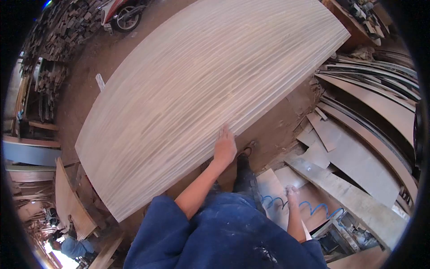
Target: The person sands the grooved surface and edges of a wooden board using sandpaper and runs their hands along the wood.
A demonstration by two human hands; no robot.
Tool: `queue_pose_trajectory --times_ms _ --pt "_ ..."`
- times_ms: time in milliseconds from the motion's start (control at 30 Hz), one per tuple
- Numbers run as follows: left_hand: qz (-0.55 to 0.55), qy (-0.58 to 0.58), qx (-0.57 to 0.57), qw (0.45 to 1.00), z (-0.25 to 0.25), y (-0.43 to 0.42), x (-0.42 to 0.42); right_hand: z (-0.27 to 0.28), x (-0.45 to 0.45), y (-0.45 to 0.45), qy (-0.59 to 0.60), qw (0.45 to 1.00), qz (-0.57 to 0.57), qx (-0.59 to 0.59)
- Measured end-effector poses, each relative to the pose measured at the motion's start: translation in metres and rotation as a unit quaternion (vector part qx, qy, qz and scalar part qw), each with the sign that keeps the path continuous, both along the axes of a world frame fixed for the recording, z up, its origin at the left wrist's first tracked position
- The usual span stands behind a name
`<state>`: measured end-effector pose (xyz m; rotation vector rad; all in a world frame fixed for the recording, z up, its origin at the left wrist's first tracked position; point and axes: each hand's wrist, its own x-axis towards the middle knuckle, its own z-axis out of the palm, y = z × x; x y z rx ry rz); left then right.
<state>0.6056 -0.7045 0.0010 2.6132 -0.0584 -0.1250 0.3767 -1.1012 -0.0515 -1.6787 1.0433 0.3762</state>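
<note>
A large wooden panel (pixel 197 89) with fine lengthwise grooves fills the middle of the head view. My left hand (pixel 225 145) lies on its near edge, fingers stretched out flat on the wood. Lower right, away from the panel, my right hand (pixel 292 193) is raised beside a blue coiled hose (pixel 313 210). Its fingers look bent around something small and pale that I cannot make out. The hose passes behind my right forearm.
Curved boards (pixel 380 85) and flat sheets (pixel 354 157) are stacked at the right. A long plank (pixel 349 197) lies lower right. Another person (pixel 74 246) is at the lower left. A motorcycle (pixel 126 18) stands near wood piles (pixel 67 29) at the top left.
</note>
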Motion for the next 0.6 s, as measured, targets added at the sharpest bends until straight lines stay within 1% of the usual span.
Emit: queue_pose_trajectory --times_ms 33,67,133,167,200,267,300,367,400,467,567,600 --pt "0.005 0.018 -0.010 1.000 0.005 0.015 -0.012 -0.007 -0.006 0.002 0.071 0.991 0.102 -0.045" --pt "0.010 0.035 -0.020 0.999 0.010 0.028 -0.023 -0.016 -0.015 0.010 0.063 0.991 0.102 -0.050" --pt "0.007 0.025 -0.025 0.999 0.019 0.061 -0.050 -0.013 -0.041 0.057 0.018 0.997 0.069 0.025" --pt "0.005 0.024 -0.026 0.999 0.021 0.079 -0.067 -0.029 -0.061 0.070 -0.002 0.996 0.088 0.012" --pt "0.009 0.022 -0.026 0.999 0.017 0.097 -0.084 -0.020 -0.072 0.092 -0.004 0.996 0.093 0.012" --pt "0.018 -0.013 -0.016 1.000 0.003 0.136 -0.123 0.000 -0.093 0.146 0.045 0.995 0.090 0.015" --pt "0.041 -0.004 -0.013 0.999 0.004 0.157 -0.141 -0.002 -0.107 0.170 0.054 0.992 0.113 0.018" --pt "0.022 -0.016 -0.005 1.000 0.015 0.201 -0.192 0.003 -0.153 0.203 0.103 0.988 0.098 0.063" --pt "0.056 -0.007 0.003 0.998 0.017 0.217 -0.223 0.003 -0.167 0.212 0.116 0.985 0.103 0.075" --pt "0.082 -0.002 -0.009 0.997 0.019 0.255 -0.259 0.000 -0.189 0.223 0.124 0.980 0.135 0.077" --pt "0.146 0.009 0.002 0.989 0.009 0.306 -0.332 0.005 -0.215 0.235 0.130 0.974 0.175 0.062" --pt "0.152 0.010 0.000 0.988 0.012 0.322 -0.351 0.010 -0.225 0.237 0.136 0.971 0.186 0.056"
